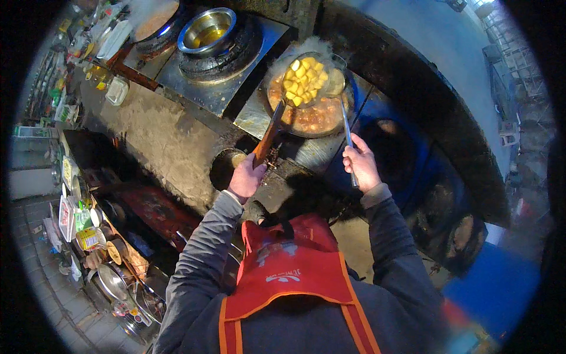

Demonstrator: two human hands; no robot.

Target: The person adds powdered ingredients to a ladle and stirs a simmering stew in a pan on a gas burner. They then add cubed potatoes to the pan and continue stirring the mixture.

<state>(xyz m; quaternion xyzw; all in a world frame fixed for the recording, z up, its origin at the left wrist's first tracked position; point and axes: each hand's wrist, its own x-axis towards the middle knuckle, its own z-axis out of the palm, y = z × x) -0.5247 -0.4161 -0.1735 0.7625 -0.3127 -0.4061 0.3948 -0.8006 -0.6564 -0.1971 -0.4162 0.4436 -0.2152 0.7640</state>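
Note:
My left hand (pixel 247 178) grips the wooden handle (pixel 268 139) of a strainer that holds a heap of yellow chunks, perhaps potato (pixel 305 80). The strainer is above a large wok of reddish-brown stew (pixel 316 116), with steam rising at its far side. In my right hand (pixel 361 163) is the dark-ended handle of a metal ladle (pixel 346 119); its round bowl (pixel 334 82) is over the wok, just right of the strainer. Whether the strainer and ladle touch cannot be told.
A steel basin with yellow liquid (pixel 208 36) sits on a burner at the upper left, beside another steaming wok (pixel 155 20). A dark pot (pixel 227 167) stands near my left hand. Cluttered shelves with containers and pans (pixel 112 281) are at the lower left. A white plastic container (pixel 117 90) lies beyond them.

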